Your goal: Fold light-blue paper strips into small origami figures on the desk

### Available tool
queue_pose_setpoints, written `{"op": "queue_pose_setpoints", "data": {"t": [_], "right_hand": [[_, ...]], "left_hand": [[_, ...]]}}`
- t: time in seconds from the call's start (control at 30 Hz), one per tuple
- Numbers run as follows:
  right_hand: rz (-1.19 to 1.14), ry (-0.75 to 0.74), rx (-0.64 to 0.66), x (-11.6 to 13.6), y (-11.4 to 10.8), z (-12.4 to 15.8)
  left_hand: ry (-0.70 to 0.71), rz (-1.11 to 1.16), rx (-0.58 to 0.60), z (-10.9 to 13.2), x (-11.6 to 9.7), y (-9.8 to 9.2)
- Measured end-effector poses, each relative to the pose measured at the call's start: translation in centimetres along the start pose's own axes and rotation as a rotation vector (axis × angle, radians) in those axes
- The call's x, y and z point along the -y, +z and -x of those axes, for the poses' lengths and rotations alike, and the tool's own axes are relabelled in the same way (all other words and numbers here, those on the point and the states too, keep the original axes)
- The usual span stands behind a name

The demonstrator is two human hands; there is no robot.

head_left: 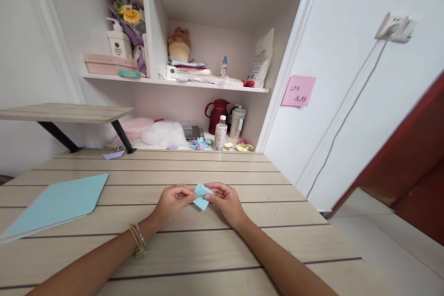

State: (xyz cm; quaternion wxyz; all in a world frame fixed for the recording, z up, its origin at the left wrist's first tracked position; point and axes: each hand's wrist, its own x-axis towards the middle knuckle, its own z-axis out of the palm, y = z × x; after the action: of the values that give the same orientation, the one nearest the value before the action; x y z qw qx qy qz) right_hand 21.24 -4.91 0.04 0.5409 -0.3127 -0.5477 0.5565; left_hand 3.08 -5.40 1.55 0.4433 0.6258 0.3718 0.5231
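A small folded piece of light blue paper [200, 201] is held just above the slatted wooden table [194, 249]. My left hand [174, 204] pinches its left edge between thumb and fingers. On the other side, my right hand [225, 201] grips the right part, thumb in front and fingers behind. Some of the folds are covered by my fingertips. To the left lies a stack of coloured paper sheets [62, 203], light blue on top with a pink edge showing beneath.
A small raised shelf [65, 112] on black legs stands at the back left, a purple folded paper [114, 155] near it. Behind the table are a clear bottle [220, 135], a red jug [218, 113] and several folded papers [201, 143]. A wall is on the right.
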Motion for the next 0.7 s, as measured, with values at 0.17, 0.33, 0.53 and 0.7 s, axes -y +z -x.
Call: {"op": "queue_pose_setpoints", "data": {"t": [0.17,0.33,0.53,0.7], "right_hand": [[-0.027,0.041,-0.038,-0.3,0.0,-0.1],[-0.078,0.102,-0.036,-0.2,0.0,-0.1],[-0.150,0.139,-0.053,0.0,0.1,0.0],[-0.212,0.132,-0.112,-0.4,0.0,-0.2]], "left_hand": [[-0.073,0.036,0.000,-0.2,0.4,0.1],[-0.145,0.120,0.067,-0.7,1.4,-0.2],[-0.201,0.178,0.140,-0.6,1.0,-0.3],[-0.242,0.213,0.067,-0.5,0.5,0.0]]}}
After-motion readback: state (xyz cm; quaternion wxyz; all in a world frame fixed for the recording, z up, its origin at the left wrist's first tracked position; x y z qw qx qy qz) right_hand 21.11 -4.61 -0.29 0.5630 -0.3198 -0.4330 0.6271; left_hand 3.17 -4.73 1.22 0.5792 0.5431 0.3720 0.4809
